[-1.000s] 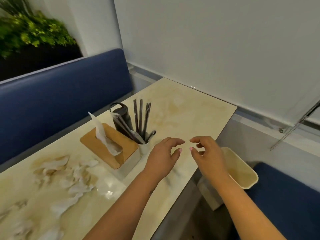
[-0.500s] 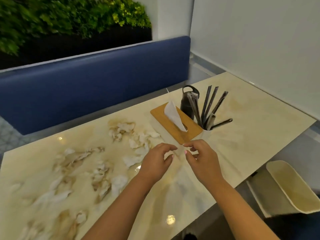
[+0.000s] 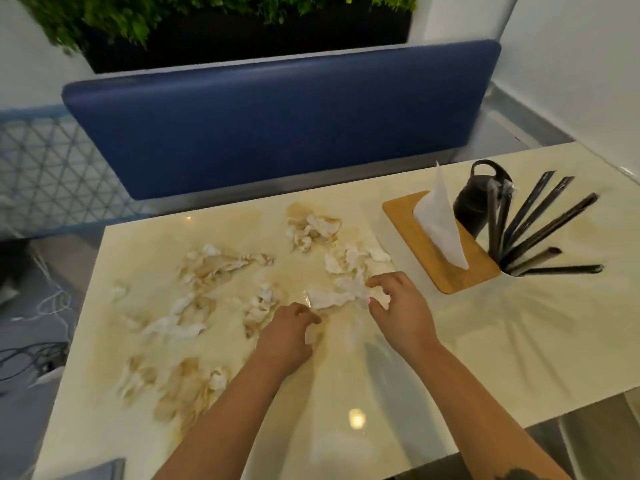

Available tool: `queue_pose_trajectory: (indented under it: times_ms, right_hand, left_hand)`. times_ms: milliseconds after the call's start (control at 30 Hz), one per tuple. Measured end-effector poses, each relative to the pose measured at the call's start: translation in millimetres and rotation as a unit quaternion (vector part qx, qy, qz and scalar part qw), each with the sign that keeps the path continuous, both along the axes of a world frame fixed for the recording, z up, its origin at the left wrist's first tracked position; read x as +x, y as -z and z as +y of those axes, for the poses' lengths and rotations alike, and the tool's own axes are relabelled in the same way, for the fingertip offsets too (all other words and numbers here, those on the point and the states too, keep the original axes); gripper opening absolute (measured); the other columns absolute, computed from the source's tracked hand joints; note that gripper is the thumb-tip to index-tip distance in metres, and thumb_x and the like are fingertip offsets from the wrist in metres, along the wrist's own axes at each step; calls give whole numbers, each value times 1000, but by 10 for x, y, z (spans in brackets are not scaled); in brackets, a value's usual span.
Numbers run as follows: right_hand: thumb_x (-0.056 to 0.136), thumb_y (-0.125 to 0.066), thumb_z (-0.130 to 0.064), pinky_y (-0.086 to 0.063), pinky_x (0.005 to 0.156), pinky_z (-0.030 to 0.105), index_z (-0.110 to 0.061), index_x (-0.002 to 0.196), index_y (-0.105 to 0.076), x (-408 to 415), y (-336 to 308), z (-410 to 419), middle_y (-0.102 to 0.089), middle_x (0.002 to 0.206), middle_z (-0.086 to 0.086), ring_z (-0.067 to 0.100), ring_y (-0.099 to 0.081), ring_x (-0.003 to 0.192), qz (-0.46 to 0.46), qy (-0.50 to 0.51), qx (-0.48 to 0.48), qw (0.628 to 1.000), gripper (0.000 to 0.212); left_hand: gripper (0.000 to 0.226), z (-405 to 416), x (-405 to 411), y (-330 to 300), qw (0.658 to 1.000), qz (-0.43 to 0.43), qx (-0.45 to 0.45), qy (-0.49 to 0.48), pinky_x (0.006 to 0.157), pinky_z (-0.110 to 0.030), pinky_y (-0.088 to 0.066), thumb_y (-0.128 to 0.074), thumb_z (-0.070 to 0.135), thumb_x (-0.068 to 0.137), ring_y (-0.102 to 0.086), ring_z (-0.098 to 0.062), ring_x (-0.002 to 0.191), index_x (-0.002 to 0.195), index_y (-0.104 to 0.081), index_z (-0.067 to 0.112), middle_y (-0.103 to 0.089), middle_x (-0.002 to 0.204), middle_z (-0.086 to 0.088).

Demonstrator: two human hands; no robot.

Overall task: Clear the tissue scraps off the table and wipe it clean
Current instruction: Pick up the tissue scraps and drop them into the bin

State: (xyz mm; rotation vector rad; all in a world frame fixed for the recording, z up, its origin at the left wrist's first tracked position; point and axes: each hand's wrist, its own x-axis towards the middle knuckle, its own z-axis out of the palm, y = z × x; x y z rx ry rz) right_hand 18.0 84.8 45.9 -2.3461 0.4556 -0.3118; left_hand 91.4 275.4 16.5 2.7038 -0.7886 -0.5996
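Head view: my left hand [image 3: 289, 336] curls over one tissue scrap [image 3: 310, 336]; my right hand [image 3: 398, 306] pinches another scrap [image 3: 332, 296]. Gathering inward should keep wet pieces from tearing. More tissue scraps [image 3: 214, 268] litter the stained marble table [image 3: 519, 358]. Beyond stand a tissue box [image 3: 441, 244], chopstick holder [image 3: 540, 230], blue bench [image 3: 277, 116].

The table [image 3: 450, 358] had a glossy, smooth top that looked like cream marble and mirrored the ceiling lamp. The tissue scraps [image 3: 332, 296] were thin crumpled paper, matt and rough-edged. The tissue box [image 3: 426, 244] had a matt wooden lid. The bench [image 3: 270, 116] looked like smooth blue leather with a soft shine. The bottle [image 3: 474, 199] was matt black.
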Motion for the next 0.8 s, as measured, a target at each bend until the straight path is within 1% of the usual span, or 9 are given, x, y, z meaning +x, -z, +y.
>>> queue_pose_trajectory:
  times_ms: [100,200,300,400,500,567,600,700,800]
  right_hand:
    - [83,-64,-16,-43,78,25,-26,117,-60,137,71,27,-48,121,-4,16,-50,109,56,-24,-36,997,35]
    - [84,-63,-21,-45,80,28,-32,128,-53,290,147,87,-36,137,0,20,-37,122,130,-46,-90,986,47]
    - [85,-61,-26,-47,81,32,-36,132,-47,423,216,173,-23,146,2,22,-24,131,183,-73,-129,972,51]
    - [85,-61,-32,-47,85,34,-36,133,-46,554,304,255,-19,149,3,26,-20,134,206,-86,-154,962,51]
    - [86,-58,-29,-46,78,33,-32,129,-53,648,431,301,-30,143,5,28,-28,129,210,-89,-194,954,44]
    - [86,-56,-18,-42,69,30,-23,117,-62,692,501,318,-43,130,8,29,-38,121,185,-83,-203,958,32]
    - [87,-54,-13,-41,67,30,-19,111,-64,706,532,317,-46,123,8,29,-40,117,184,-82,-206,958,27]
    - [87,-49,-3,-40,69,29,-12,106,-63,725,596,311,-50,115,7,27,-41,114,194,-98,-216,952,26]
    - [82,-49,7,-33,65,30,-4,100,-62,713,620,302,-54,108,13,30,-46,109,156,-96,-190,965,25]
  left_hand:
    - [51,41,-6,96,1000,10,9,-7,84,-28,-47,-52,9,81,-36,-12,123,125,-53,34,-40,134,12]
    - [47,48,10,162,1000,14,-9,-17,77,-29,-48,-48,2,82,-45,-12,115,117,-60,30,-48,124,10]
    - [41,50,29,178,999,18,-26,-23,74,-29,-47,-49,-2,81,-50,-14,108,107,-66,25,-53,116,6]
    - [39,66,49,158,997,32,-59,-40,77,-31,-48,-49,-4,77,-54,-14,101,99,-69,21,-56,109,4]
    - [37,91,69,104,993,33,-97,-51,77,-31,-48,-50,-5,75,-56,-14,97,94,-70,19,-58,104,4]
    - [36,107,81,59,992,22,-111,-51,75,-26,-45,-51,-4,75,-55,-13,96,94,-70,19,-58,103,5]
    - [35,111,90,39,992,19,-117,-52,73,-23,-43,-51,-3,75,-54,-11,95,94,-70,19,-58,102,6]
    - [34,123,119,2,990,17,-125,-58,71,-20,-39,-53,-1,76,-52,-10,93,94,-69,22,-56,100,9]
    - [34,107,133,-25,989,13,-137,-58,69,-18,-38,-52,-2,76,-53,-9,91,93,-70,20,-56,98,9]
